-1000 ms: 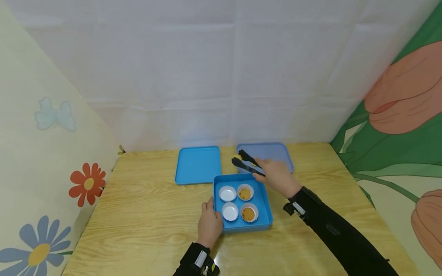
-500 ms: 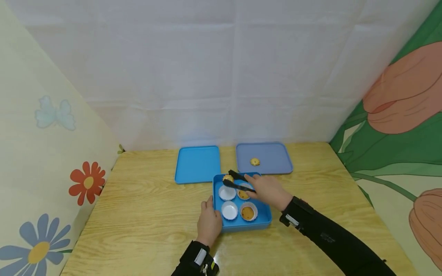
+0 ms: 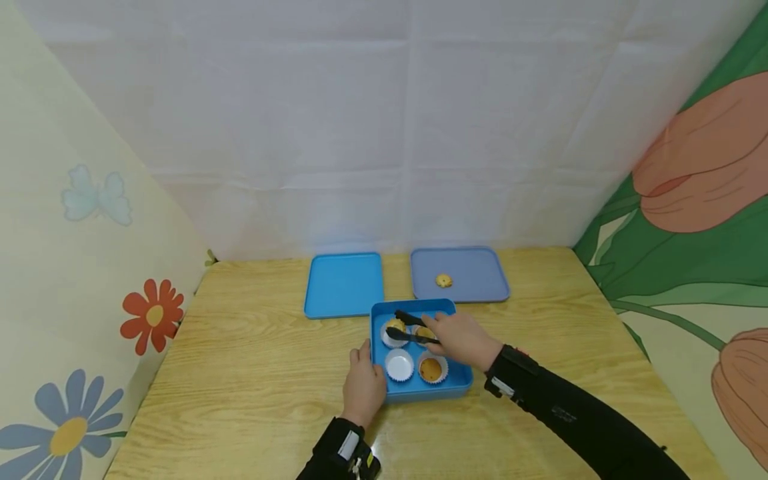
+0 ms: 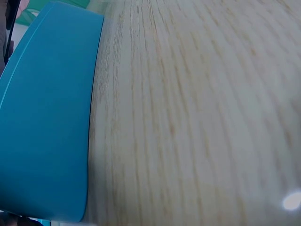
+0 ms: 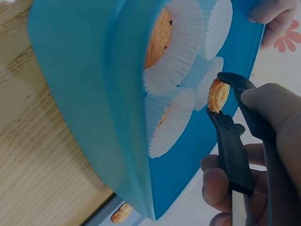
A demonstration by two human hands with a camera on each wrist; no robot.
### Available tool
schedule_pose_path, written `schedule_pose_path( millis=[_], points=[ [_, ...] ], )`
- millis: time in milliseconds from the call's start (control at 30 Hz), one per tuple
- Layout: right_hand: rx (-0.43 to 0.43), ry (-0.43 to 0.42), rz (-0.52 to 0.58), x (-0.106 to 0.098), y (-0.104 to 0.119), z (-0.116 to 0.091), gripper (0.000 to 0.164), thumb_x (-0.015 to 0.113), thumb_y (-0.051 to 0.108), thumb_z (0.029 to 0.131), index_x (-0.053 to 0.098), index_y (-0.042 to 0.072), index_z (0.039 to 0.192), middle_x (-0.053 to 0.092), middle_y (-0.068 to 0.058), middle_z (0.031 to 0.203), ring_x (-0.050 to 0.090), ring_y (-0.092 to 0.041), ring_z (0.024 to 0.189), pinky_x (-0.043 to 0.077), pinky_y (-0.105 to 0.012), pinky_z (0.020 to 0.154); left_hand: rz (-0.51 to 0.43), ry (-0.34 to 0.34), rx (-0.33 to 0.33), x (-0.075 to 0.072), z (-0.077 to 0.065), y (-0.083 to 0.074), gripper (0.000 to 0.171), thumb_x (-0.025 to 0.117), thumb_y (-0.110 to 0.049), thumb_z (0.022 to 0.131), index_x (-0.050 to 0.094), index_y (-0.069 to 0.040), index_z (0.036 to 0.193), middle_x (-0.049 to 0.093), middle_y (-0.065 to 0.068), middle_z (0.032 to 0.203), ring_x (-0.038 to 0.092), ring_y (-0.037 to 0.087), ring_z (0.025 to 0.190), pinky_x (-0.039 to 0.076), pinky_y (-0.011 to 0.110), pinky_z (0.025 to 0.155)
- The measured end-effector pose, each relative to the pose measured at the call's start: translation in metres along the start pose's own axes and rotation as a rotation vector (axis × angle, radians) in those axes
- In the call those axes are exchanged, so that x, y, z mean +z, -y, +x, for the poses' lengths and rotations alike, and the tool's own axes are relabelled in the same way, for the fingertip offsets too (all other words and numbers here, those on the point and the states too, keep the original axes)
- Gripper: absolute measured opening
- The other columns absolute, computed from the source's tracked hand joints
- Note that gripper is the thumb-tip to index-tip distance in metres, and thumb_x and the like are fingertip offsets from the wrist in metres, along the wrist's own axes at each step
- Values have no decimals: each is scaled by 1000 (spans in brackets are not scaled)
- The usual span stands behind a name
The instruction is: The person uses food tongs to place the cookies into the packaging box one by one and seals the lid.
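Observation:
My right hand (image 3: 465, 340) grips a pair of black tongs (image 3: 413, 337) over a blue box (image 3: 453, 373). The tongs' tips pinch a small golden cookie (image 5: 217, 95), which sits at the back left white paper cup (image 3: 393, 341). In the right wrist view the cookie stands on edge between the tips. My left hand (image 3: 365, 387) holds the box by its left wall, a digit lapping over the rim. Brown cookies with dark specks lie in the front right paper cup (image 3: 433, 369) and the back right one, partly behind the tongs. The front left paper cup (image 3: 399, 365) holds nothing.
A purple-blue tray (image 3: 480, 273) behind the box bears one cookie (image 3: 444, 281). Left of it lies a flat light blue tray or lid (image 3: 344, 287), bare. The wooden table (image 3: 258, 373) meets a white cloth backdrop, with flower-printed panels at both sides.
My right hand has brought the tongs and a cookie from the purple-blue tray forward and left, then down to the back left paper cup. My left hand has stayed on the box.

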State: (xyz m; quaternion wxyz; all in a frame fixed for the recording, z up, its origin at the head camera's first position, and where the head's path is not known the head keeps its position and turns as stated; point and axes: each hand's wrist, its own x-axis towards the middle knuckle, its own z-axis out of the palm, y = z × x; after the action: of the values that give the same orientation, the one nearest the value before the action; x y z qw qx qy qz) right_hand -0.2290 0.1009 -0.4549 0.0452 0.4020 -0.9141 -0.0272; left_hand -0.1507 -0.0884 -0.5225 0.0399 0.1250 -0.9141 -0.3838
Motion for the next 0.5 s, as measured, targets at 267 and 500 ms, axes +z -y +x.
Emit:
schedule_pose_path(
  millis=[267, 500],
  points=[
    [5, 17, 2, 4, 2, 1, 56, 63, 45, 81, 58, 8, 122, 59, -5, 79, 32, -8, 42, 26, -23, 36, -4, 3, 1, -1, 0, 0, 46, 46, -6, 89, 39, 4, 134, 45, 20, 111, 49, 18, 64, 41, 28, 48],
    [36, 33, 31, 1, 2, -1, 57, 62, 44, 82, 56, 7, 125, 59, -5, 83, 31, -8, 41, 25, -24, 36, -4, 14, -7, 0, 0, 1, 47, 47, -7, 89, 38, 3, 134, 44, 19, 111, 48, 18, 63, 40, 27, 48]
  ],
)
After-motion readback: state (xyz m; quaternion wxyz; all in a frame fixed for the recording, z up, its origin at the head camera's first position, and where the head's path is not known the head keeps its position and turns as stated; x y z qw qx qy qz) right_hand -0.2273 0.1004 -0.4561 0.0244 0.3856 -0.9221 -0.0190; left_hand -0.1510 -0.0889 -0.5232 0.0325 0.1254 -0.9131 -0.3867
